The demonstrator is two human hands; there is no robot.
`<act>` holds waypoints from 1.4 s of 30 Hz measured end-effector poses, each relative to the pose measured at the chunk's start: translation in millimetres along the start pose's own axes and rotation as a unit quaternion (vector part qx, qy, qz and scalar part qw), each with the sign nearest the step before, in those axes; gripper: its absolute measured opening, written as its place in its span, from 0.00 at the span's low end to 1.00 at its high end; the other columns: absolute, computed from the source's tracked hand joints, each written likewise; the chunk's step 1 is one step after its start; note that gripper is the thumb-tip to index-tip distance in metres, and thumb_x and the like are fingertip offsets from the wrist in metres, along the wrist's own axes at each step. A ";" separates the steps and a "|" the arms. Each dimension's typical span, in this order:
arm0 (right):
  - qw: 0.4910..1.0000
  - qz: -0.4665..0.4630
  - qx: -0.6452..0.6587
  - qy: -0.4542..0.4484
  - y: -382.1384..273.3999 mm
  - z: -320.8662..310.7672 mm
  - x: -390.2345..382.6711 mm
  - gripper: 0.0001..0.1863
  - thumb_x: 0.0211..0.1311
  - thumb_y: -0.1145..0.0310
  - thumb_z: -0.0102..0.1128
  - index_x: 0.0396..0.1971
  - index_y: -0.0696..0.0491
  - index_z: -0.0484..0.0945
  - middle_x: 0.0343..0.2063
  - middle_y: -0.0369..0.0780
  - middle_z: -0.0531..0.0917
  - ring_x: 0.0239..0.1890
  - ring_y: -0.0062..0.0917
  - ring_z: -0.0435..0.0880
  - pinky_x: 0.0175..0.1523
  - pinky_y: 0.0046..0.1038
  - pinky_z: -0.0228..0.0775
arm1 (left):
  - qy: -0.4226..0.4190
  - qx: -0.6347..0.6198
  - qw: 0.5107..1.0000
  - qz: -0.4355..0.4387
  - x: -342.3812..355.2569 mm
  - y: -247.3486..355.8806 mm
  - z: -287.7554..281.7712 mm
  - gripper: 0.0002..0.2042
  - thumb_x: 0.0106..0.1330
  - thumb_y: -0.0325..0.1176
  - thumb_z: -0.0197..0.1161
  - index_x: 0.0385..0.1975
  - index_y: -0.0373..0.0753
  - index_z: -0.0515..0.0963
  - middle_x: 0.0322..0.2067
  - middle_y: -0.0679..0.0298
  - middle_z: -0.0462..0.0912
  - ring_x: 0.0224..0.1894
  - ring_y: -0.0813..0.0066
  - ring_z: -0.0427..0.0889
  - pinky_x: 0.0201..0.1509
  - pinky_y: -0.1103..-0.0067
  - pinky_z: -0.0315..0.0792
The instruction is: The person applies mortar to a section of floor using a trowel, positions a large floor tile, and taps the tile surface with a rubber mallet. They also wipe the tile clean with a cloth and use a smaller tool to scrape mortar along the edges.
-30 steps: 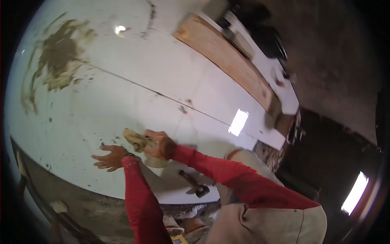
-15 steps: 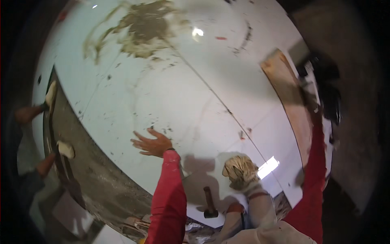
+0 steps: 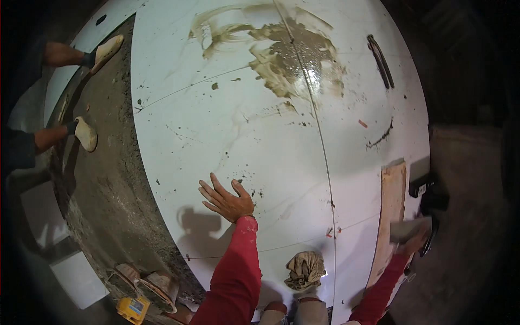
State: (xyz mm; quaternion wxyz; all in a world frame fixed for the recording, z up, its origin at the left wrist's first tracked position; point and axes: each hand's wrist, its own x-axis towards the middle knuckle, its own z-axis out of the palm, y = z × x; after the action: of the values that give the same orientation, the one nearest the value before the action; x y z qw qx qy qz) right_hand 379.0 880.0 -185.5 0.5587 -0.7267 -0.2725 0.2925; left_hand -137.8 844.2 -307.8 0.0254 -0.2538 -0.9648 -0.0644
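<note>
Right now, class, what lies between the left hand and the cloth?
White tile and a thin joint separate left hand and cloth in the head view.

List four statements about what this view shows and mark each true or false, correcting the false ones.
1. The left hand has its fingers spread. True.
2. The right hand holds the crumpled cloth. False: the cloth lies apart from both hands, on the white tiles.
3. The brown smear crosses a tile joint. True.
4. The wooden board lies left of the cloth in the picture. False: it lies to the right.
</note>
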 end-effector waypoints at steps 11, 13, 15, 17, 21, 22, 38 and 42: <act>0.766 -0.479 -0.293 -0.311 -46.9 556.8 100.3 0.26 0.65 0.63 0.60 0.63 0.44 0.67 0.45 0.47 0.85 0.44 0.48 0.85 0.48 0.43 0.77 | -0.050 -0.021 0.998 0.010 5.5 11.1 -8.6 0.32 0.69 0.45 0.51 0.73 0.42 0.57 0.75 0.48 0.48 0.77 0.47 0.46 0.75 0.45 0.40; 0.727 -0.527 -0.317 -0.304 -47.2 607.0 114.4 0.23 0.70 0.60 0.54 0.63 0.45 0.68 0.47 0.44 0.85 0.45 0.50 0.84 0.48 0.46 0.76 | -0.060 -0.029 0.998 0.011 2.0 10.7 -7.8 0.33 0.69 0.45 0.51 0.73 0.42 0.57 0.75 0.48 0.48 0.77 0.46 0.45 0.75 0.45 0.39; 0.711 -0.468 -0.466 -0.240 -58.4 640.6 107.0 0.21 0.72 0.60 0.48 0.62 0.44 0.70 0.52 0.43 0.83 0.49 0.49 0.82 0.50 0.48 0.75 | -0.058 -0.038 0.998 0.011 4.7 14.0 -7.6 0.33 0.69 0.45 0.51 0.73 0.42 0.57 0.75 0.47 0.48 0.77 0.46 0.45 0.75 0.45 0.38; 0.665 -0.520 -0.481 -0.238 -41.7 653.8 121.6 0.21 0.70 0.62 0.49 0.63 0.43 0.70 0.54 0.42 0.81 0.52 0.47 0.81 0.51 0.48 0.75 | -0.065 -0.033 0.997 0.019 5.0 11.6 -8.6 0.33 0.69 0.45 0.51 0.73 0.42 0.57 0.75 0.47 0.48 0.77 0.45 0.45 0.75 0.45 0.38; 0.624 -0.533 -0.543 -0.177 -17.2 632.4 98.0 0.25 0.66 0.66 0.50 0.64 0.42 0.68 0.55 0.37 0.79 0.53 0.42 0.80 0.50 0.47 0.75 | -0.082 -0.024 0.996 0.013 7.1 11.1 -9.1 0.33 0.69 0.45 0.51 0.73 0.41 0.56 0.75 0.46 0.48 0.77 0.45 0.45 0.75 0.45 0.38; 0.625 -0.553 -0.527 -0.161 -7.8 618.1 87.0 0.26 0.65 0.67 0.50 0.64 0.42 0.68 0.55 0.36 0.79 0.53 0.41 0.80 0.50 0.47 0.75 | -0.083 -0.020 0.996 0.012 7.9 7.7 -9.8 0.33 0.69 0.45 0.51 0.73 0.41 0.56 0.75 0.46 0.48 0.77 0.45 0.46 0.75 0.45 0.38; 0.645 -0.540 -0.331 -0.428 -76.8 697.4 67.7 0.22 0.62 0.71 0.59 0.57 0.50 0.74 0.50 0.50 0.82 0.53 0.47 0.81 0.53 0.39 0.75 | -0.104 -0.038 0.994 -0.003 12.1 8.8 -11.3 0.33 0.67 0.45 0.51 0.72 0.40 0.57 0.75 0.45 0.47 0.77 0.44 0.45 0.76 0.47 0.35; 0.540 -0.641 -0.395 -0.377 -66.3 724.5 48.8 0.25 0.62 0.66 0.61 0.60 0.48 0.74 0.54 0.47 0.81 0.56 0.43 0.80 0.58 0.39 0.74 | -0.122 -0.050 0.991 -0.021 10.2 12.0 -8.6 0.34 0.66 0.47 0.52 0.72 0.42 0.59 0.75 0.45 0.48 0.77 0.45 0.44 0.76 0.46 0.36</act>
State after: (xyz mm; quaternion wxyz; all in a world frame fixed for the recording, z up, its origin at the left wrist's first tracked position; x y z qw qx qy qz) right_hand -121.0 1403.2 -275.2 0.0989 -0.3282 -0.9388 -0.0337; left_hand -140.6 858.3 -297.2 -0.1066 -0.2404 -0.9613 -0.0819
